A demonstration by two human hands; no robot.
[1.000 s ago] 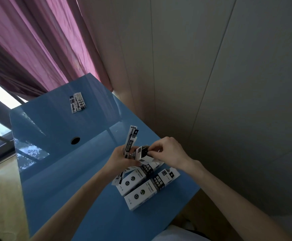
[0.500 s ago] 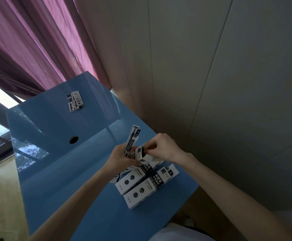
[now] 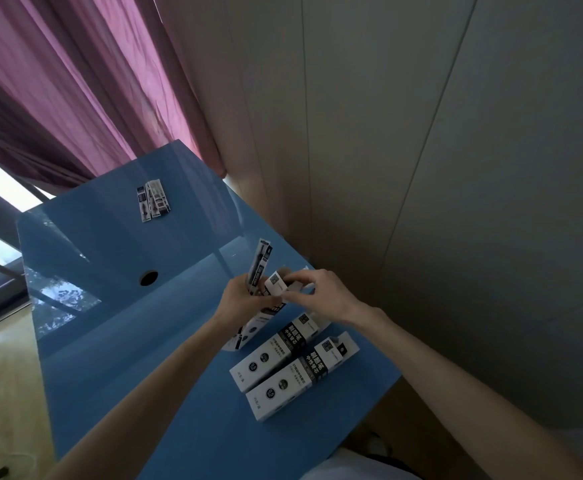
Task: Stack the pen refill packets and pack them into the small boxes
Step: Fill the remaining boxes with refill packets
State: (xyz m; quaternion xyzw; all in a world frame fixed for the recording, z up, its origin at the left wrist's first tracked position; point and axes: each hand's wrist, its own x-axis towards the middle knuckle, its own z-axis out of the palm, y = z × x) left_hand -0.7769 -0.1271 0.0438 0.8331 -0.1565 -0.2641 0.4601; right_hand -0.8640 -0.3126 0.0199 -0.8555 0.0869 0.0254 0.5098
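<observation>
Blue table (image 3: 117,341) beside beige wall (image 3: 421,168), curtain (image 3: 75,81); both hands' fingers grasping box (image 3: 276,285).

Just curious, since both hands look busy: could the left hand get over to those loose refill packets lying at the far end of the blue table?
Probably yes. The tabletop between the left hand and the far packets is bare apart from a round hole. But that hand grips a box with packets sticking out, so it would need freeing first.

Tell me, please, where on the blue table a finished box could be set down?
Bare room lies between the round hole and the left forearm, and between the far packets and that hole. Near the two lying boxes and both hands, the table is crowded.
</observation>
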